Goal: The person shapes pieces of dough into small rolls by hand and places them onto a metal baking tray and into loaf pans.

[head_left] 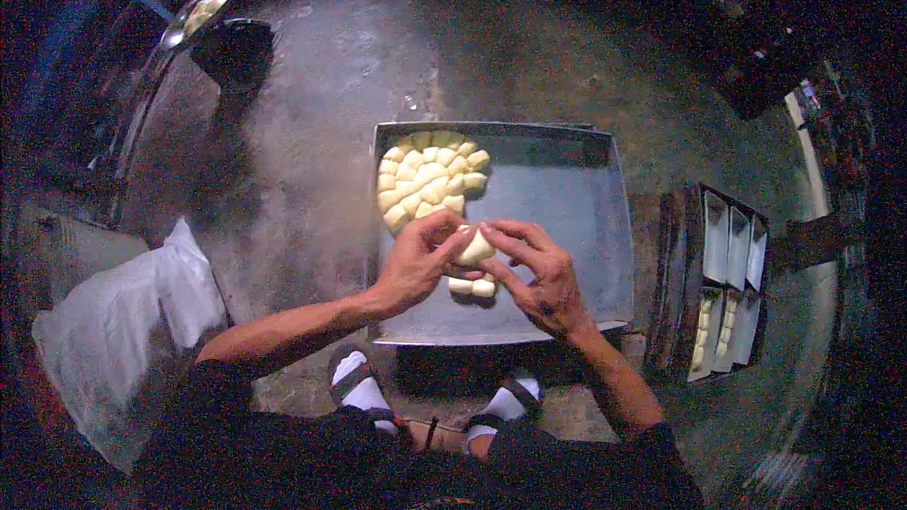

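Between my two hands is a pale piece of dough (475, 247), held above a wide metal tray (557, 227). My left hand (422, 255) pinches it from the left, thumb and fingers pressed against it. From the right, my right hand (537, 269) grips the same piece with its fingertips. A cluster of cut dough pieces (430, 175) lies packed together in the tray's far left part. Just below my hands, a few more small dough pieces (471, 287) rest on the tray, partly hidden by my fingers.
At the right stand narrow metal pans (716, 236), some with rows of dough pieces (726, 323). A whitish plastic sack (132, 331) is at the left. At the far left a metal bowl (203, 14) holds pale stuff, near a dark bucket (234, 52). My feet in sandals (362, 387) are below the tray.
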A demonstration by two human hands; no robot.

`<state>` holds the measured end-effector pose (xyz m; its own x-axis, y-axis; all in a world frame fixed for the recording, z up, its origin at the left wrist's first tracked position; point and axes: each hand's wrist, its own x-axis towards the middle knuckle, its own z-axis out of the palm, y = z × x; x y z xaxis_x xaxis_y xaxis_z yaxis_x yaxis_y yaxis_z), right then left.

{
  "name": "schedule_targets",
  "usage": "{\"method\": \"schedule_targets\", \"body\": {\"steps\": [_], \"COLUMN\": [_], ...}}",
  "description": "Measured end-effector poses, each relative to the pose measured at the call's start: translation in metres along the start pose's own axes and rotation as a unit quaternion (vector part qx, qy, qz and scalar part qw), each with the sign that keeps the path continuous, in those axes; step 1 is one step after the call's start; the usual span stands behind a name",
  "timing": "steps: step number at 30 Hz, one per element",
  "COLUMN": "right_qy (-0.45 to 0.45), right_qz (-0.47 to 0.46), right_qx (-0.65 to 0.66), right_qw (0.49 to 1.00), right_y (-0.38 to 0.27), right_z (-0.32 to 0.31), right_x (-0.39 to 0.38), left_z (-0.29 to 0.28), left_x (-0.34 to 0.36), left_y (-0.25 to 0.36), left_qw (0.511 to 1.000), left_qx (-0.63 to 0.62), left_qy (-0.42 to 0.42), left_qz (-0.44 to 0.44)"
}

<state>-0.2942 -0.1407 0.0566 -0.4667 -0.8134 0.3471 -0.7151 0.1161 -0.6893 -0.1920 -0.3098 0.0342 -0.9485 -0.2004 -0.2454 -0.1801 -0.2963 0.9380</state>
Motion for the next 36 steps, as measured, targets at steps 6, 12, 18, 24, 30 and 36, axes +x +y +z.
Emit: {"method": "schedule_targets", "body": {"steps": [6,12,18,24,30,36], "right_qy": [-0.049,-0.094,-0.105,0.006,-0.13,-0.179], "right_qz": [0.116,0.142,0.149,-0.087,0.099,0.206], "right_qx": [0.089,0.149,0.08,-0.13,-0.08,0.07], "right_qw": [0.988,0.974,0.98,0.988,0.983,0.959], "right_y": [-0.001,0.004,0.008,-0.005,0.029,0.104], "right_z": [-0.004,-0.005,0.0,0.012,0.043,0.036], "right_x": [0.002,-0.001,-0.005,-0.009,-0.048,-0.08], "left_z": [-0.009,-0.008,0.002,-0.005,0.008,-0.012], "left_x": [0.005,0.01,0.008,0.025,0.017,0.032], "left_y": [-0.015,-0.006,-0.016,-0.04,-0.068,-0.101], "left_qw": [0.981,0.988,0.988,0.976,0.99,0.937], "left_qx": [-0.077,-0.038,0.113,-0.149,-0.054,0.331], "left_qy": [-0.095,-0.096,-0.101,0.015,-0.022,-0.105], "left_qz": [-0.151,-0.111,0.034,-0.155,-0.125,0.029]}}
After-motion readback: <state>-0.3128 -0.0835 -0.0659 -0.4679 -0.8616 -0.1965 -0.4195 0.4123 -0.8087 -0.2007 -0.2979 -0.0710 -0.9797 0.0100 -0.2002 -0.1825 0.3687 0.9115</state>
